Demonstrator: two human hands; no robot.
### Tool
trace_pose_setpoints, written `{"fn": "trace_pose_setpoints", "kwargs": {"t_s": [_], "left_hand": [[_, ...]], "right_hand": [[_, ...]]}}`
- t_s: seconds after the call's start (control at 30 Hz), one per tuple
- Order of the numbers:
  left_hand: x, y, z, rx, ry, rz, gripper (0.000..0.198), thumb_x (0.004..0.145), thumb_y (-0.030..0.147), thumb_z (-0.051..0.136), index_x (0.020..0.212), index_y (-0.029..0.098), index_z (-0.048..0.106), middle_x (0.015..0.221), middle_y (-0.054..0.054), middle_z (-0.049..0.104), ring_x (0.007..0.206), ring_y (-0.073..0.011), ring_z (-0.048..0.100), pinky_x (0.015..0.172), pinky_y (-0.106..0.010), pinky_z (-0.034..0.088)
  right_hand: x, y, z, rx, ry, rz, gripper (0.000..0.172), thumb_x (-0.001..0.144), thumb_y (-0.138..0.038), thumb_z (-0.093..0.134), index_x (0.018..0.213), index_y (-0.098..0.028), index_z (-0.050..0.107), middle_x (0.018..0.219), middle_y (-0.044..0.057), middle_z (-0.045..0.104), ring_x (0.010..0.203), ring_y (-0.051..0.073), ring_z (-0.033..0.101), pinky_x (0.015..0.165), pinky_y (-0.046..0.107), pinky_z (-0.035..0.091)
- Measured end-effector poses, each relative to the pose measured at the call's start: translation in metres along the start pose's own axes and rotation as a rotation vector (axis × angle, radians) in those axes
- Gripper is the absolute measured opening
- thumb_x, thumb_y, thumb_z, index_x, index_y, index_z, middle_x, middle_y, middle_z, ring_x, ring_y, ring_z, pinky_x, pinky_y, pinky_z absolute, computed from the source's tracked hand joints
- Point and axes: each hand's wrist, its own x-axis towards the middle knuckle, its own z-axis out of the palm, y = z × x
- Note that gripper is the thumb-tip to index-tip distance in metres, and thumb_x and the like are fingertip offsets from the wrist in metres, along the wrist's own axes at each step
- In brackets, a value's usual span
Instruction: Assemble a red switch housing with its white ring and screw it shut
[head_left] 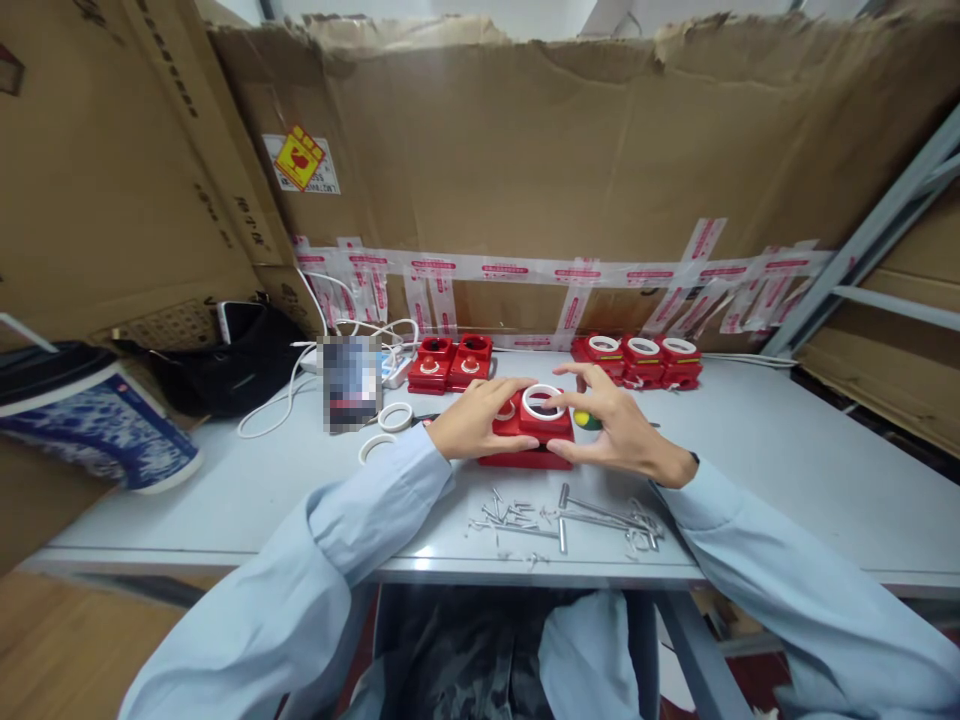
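Note:
A red housing (525, 458) with a white ring (544, 402) on its top lies on the table in front of me. My left hand (484, 418) grips its left side, thumb along the front edge and fingers over the top. My right hand (604, 420) is at the right side, thumb near the front corner, with bent fingers spread around and over the ring. A yellow-green handle end (587, 420) shows beneath the right hand. Screws (514, 515) and metal T-shaped rods (600, 517) lie just in front of the housing.
Behind stand two red units (450, 364) and three ringed red units (637, 362). Loose white rings (395, 417), a blurred-out device (349, 384), cables, a black bag (217, 365) and a large cup (97, 420) are at left. Cardboard (525, 150) walls the back.

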Motion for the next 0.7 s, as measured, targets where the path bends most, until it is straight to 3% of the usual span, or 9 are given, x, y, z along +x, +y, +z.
{"fn": "trace_pose_setpoints", "kwargs": {"t_s": [0.17,0.7], "left_hand": [[-0.002,0.000,0.004,0.000,-0.056,0.009,0.065,0.077,0.050,0.064,0.131,0.023,0.039,0.131,-0.011,0.053,0.112,-0.0268,0.054,0.093,-0.041,0.039],[-0.004,-0.009,0.015,-0.094,-0.074,-0.001,0.066,0.075,0.053,0.065,0.127,0.020,0.041,0.124,-0.013,0.053,0.107,-0.0268,0.055,0.090,-0.038,0.045]], "right_hand": [[0.000,0.003,0.005,0.007,-0.117,0.035,0.037,0.072,-0.047,0.067,0.103,-0.027,0.068,0.125,0.011,0.049,0.102,0.026,0.055,0.083,0.044,0.049],[-0.004,0.009,0.007,0.108,-0.148,0.042,0.026,0.074,-0.035,0.066,0.097,-0.023,0.067,0.122,0.008,0.052,0.101,0.023,0.057,0.089,0.039,0.046]]}}
